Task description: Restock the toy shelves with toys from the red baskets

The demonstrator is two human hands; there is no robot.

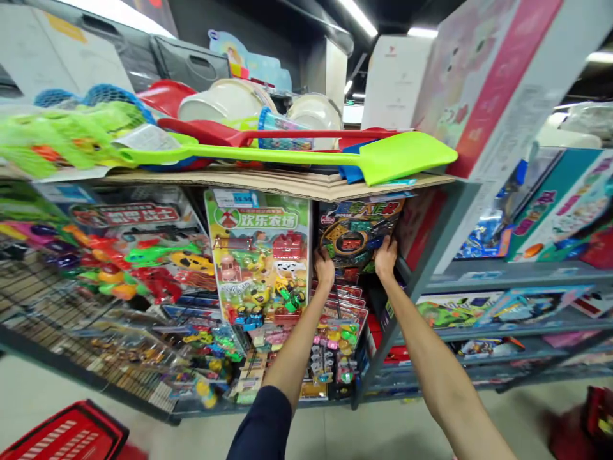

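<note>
Both my arms reach out to a dark blister-packed toy card [352, 239] that hangs high on the rack, under the cardboard ledge. My left hand [325, 268] is closed on its lower left edge. On the opposite edge, my right hand [385, 257] grips it with fingers curled. Just left of it hangs a green farm-animal toy pack [261, 255] with a price tag at its top. Below my hands, several smaller blister packs [340, 319] hang in rows, partly behind my left forearm.
On the cardboard ledge [297, 182] lie a lime-green toy shovel [407, 156] and a red one. A tall pink box [472, 76] stands at the right. Shelves of boxed toys [550, 211] are beyond. A red shopping basket [67, 434] is on the floor at lower left.
</note>
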